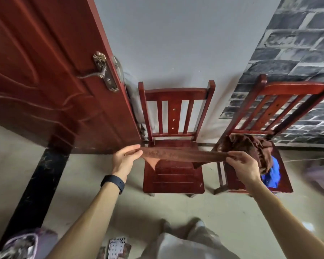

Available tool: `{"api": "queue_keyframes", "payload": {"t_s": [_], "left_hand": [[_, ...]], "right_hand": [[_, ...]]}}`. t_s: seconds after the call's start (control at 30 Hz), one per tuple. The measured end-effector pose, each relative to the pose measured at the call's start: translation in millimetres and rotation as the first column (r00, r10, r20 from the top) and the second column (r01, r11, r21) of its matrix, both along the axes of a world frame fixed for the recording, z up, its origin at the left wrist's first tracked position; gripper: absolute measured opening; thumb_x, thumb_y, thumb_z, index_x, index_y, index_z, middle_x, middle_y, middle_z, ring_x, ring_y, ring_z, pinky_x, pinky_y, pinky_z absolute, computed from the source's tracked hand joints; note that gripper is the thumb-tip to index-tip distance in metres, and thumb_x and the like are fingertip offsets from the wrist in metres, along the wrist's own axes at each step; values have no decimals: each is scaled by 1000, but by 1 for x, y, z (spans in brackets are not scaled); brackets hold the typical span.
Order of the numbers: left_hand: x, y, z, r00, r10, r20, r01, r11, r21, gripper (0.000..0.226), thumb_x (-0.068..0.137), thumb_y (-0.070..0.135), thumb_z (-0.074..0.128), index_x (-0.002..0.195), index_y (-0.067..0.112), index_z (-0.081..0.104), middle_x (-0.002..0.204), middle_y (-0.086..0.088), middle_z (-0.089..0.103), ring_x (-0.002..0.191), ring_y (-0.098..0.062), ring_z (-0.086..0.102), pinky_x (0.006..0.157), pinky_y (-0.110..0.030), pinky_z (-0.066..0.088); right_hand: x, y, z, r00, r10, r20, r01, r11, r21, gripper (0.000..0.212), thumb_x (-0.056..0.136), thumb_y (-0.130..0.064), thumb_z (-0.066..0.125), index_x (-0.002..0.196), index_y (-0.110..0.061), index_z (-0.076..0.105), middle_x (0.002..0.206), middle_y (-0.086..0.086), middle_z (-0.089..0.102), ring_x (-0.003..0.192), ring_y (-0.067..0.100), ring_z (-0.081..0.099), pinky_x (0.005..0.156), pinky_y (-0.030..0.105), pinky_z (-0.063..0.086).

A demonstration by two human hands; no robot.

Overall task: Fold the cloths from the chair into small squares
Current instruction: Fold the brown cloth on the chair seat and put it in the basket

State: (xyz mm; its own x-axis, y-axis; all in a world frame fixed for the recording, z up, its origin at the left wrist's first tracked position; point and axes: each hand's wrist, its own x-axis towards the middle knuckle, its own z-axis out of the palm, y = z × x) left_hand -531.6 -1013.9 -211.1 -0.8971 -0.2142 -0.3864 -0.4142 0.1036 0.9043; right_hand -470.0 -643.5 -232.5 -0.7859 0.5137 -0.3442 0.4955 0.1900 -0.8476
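A brown cloth [180, 154] is stretched flat and level between my two hands, above the seat of the middle red wooden chair [173, 181]. My left hand [125, 159] pinches its left end, and a corner hangs down just beside it. My right hand [243, 165] grips its right end. On the right chair [232, 182] lies a crumpled pile of brown cloths [251, 146] with a blue cloth [272, 174] under its near edge.
An open red door [51, 81] with a brass handle stands at the left. The chairs back onto a grey wall and a brick-pattern wall [297, 53]. Playing cards [118, 247] and a purple bag [22, 245] lie on the floor near my feet.
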Motion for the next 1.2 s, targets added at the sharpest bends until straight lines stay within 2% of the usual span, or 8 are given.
{"api": "queue_keyframes", "payload": {"t_s": [0.2, 0.37, 0.47, 0.67, 0.73, 0.83, 1.07, 1.2], "left_hand": [[25, -23, -37, 983, 19, 184, -22, 1000, 15, 19, 77, 13, 80, 93, 24, 78, 92, 4, 75, 80, -12, 66, 75, -26, 48], [-7, -15, -61, 976, 27, 217, -20, 999, -35, 17, 79, 13, 79, 95, 21, 78, 83, -2, 74, 63, -7, 62, 61, -18, 46], [-39, -5, -94, 968, 45, 246, -29, 997, -70, 17, 79, 10, 79, 95, 17, 78, 82, -3, 74, 63, -7, 64, 55, -10, 47], [-122, 16, -205, 941, 126, 315, -102, 991, -92, 23, 83, 3, 73, 106, 8, 74, 88, -10, 72, 66, -11, 66, 54, -10, 50], [-145, 25, -240, 934, 151, 325, -127, 987, -94, 22, 85, 1, 71, 107, 5, 72, 88, -11, 71, 64, -10, 66, 52, -9, 50], [-175, 34, -285, 935, 176, 307, -159, 984, -80, 22, 86, 0, 70, 107, 6, 72, 82, -8, 68, 53, -3, 64, 50, -9, 47], [-229, 32, -347, 946, 211, 246, -178, 973, -148, 23, 85, 6, 72, 109, 8, 72, 97, -11, 71, 61, -7, 64, 52, -10, 47], [-240, 27, -370, 947, -11, 321, 93, 966, -242, 37, 88, 19, 71, 124, 22, 63, 126, -9, 63, 86, -18, 69, 73, -27, 55]], "right_hand": [[34, -16, -37, 989, -53, 138, 67, 993, -97, 21, 81, -8, 79, 95, -23, 76, 81, 2, 76, 65, 17, 67, 78, 41, 59], [-7, -15, -65, 978, -40, 203, 58, 995, -84, 20, 84, -10, 75, 95, -27, 74, 94, 3, 74, 62, 16, 69, 54, 29, 56], [-44, -8, -107, 962, -39, 271, 68, 993, -99, 19, 79, -18, 74, 88, -34, 74, 98, 0, 73, 78, 27, 70, 61, 47, 62], [-125, 5, -219, 940, 16, 342, 48, 983, -178, 31, 71, -28, 74, 98, -42, 73, 99, -12, 70, 98, 17, 67, 84, 51, 59], [-150, 3, -245, 939, 26, 343, 48, 978, -205, 33, 78, -17, 73, 108, -31, 72, 96, -10, 68, 93, 12, 64, 88, 43, 58], [-189, 7, -281, 954, 51, 296, -4, 987, -158, 35, 82, -6, 71, 114, -16, 69, 92, -6, 68, 78, 8, 61, 71, 17, 51], [-248, 8, -333, 953, 126, 275, -120, 992, -41, 40, 82, -11, 72, 118, -23, 61, 103, -3, 67, 83, 12, 63, 71, 27, 52], [-251, 5, -343, 917, 234, 323, -263, 964, 48, 48, 86, -7, 65, 132, -18, 55, 99, -9, 62, 84, 9, 62, 55, 16, 47]]}}
